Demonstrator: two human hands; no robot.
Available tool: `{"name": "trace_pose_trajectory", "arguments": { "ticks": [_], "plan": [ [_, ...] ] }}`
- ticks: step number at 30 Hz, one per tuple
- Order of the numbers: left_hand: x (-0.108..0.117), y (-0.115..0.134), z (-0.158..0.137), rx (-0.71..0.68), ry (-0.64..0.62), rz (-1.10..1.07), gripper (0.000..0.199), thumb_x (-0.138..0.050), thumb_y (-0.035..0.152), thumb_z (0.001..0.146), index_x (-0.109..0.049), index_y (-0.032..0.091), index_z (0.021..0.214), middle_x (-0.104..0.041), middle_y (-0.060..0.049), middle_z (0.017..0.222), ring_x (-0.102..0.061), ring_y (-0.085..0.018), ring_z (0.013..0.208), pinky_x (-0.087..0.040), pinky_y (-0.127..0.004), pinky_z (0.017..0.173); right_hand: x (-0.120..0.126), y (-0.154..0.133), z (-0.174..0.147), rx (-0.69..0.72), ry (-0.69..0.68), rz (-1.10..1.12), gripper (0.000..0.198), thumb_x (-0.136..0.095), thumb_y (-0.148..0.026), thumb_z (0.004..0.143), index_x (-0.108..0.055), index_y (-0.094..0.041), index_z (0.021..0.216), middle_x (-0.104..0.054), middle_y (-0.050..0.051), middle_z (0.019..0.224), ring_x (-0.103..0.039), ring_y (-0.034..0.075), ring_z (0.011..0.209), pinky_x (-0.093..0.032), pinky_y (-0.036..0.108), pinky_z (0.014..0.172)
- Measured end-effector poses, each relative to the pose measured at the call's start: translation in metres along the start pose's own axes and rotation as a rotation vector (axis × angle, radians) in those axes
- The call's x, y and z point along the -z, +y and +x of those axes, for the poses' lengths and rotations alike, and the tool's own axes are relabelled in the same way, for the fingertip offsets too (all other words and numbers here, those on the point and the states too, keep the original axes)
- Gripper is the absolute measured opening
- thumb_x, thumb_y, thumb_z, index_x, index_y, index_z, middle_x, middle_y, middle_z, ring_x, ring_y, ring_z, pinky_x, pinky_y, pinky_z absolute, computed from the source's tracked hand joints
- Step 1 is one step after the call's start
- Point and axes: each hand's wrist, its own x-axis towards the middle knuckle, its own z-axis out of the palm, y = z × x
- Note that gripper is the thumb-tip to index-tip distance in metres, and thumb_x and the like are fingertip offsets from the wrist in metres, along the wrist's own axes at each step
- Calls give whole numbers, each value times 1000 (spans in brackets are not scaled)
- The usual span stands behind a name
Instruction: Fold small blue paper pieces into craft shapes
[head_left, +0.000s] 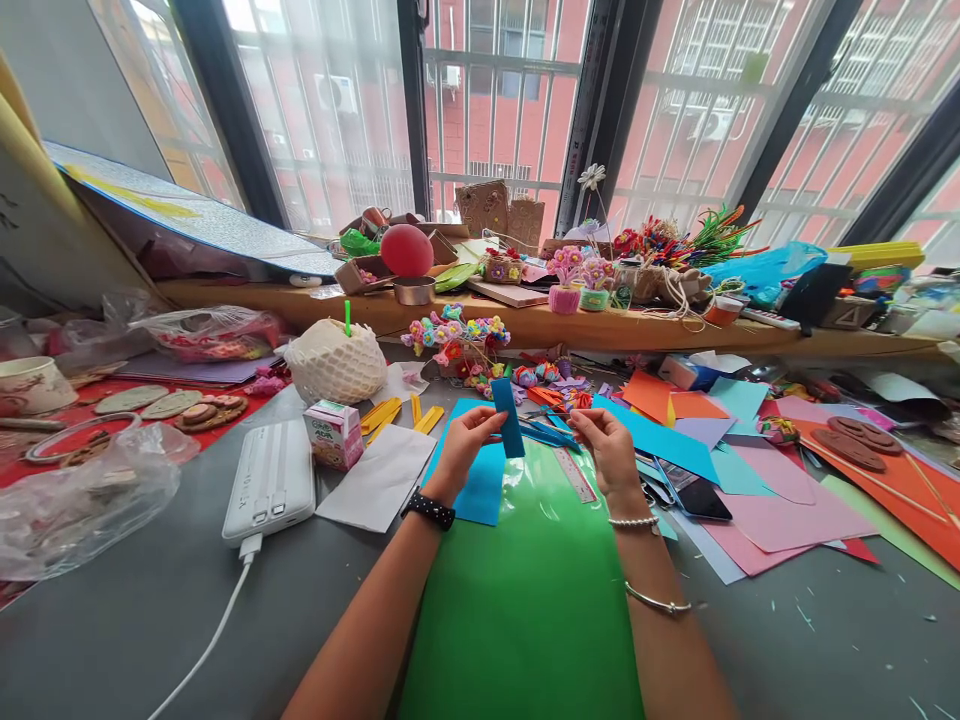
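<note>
My left hand [469, 445], a black dotted band at its wrist, pinches a blue paper strip [508, 418] and holds it upright above the green mat [525, 600]. My right hand [609, 450] is closed in a pinch to the right of the strip, apart from it. A thin sliver seems to stick out from those fingertips, too small to name. Under my left hand lies a blue paper sheet [480, 488]. Behind the hands, cut blue strips [551, 434] lie in a loose pile. A pink-and-white ruler [576, 474] rests on the mat between my hands.
Left of the mat are a white power bank [271, 475] with a cable, a small drink carton [333, 436] and a white paper [379, 475]. To the right, a phone [701, 497] lies among coloured paper sheets [802, 500]. A cluttered wooden ledge [337, 312] runs along the back.
</note>
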Motion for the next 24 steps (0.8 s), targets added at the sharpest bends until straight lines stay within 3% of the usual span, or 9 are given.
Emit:
{"name": "trace_pose_trajectory", "arguments": {
  "ticks": [7,13,18,24],
  "plan": [
    [-1,-3,-1,28,-59,12,21,-67,30,56,-60,14,68,-59,0,66,-54,-10,62,-42,-22,59,-11,5,-9,-55,-56,75,22,-68,-27,55,-53,-16,67,-57,-5,60,-57,9,53,-47,23,56],
    [-2,-5,-1,-47,-104,6,21,-66,30,57,-61,13,68,-60,0,67,-54,-10,62,-43,-23,61,-19,7,-16,-100,-301,-52,22,-65,-28,60,-53,-15,71,-56,-3,64,-60,12,57,-50,25,58],
    [-3,-7,2,-119,-33,36,21,-66,31,56,-60,13,65,-60,0,64,-54,-10,60,-44,-24,62,-23,11,-18,-12,-374,-179,26,-63,-29,62,-46,-17,78,-55,-2,70,-59,12,56,-51,27,55],
    [0,-12,5,-94,25,43,23,-66,32,55,-59,12,64,-59,0,62,-54,-10,58,-45,-24,60,-24,14,-19,217,-358,-348,33,-59,-26,65,-37,-22,90,-52,0,88,-58,11,59,-50,26,54]
  ]
}}
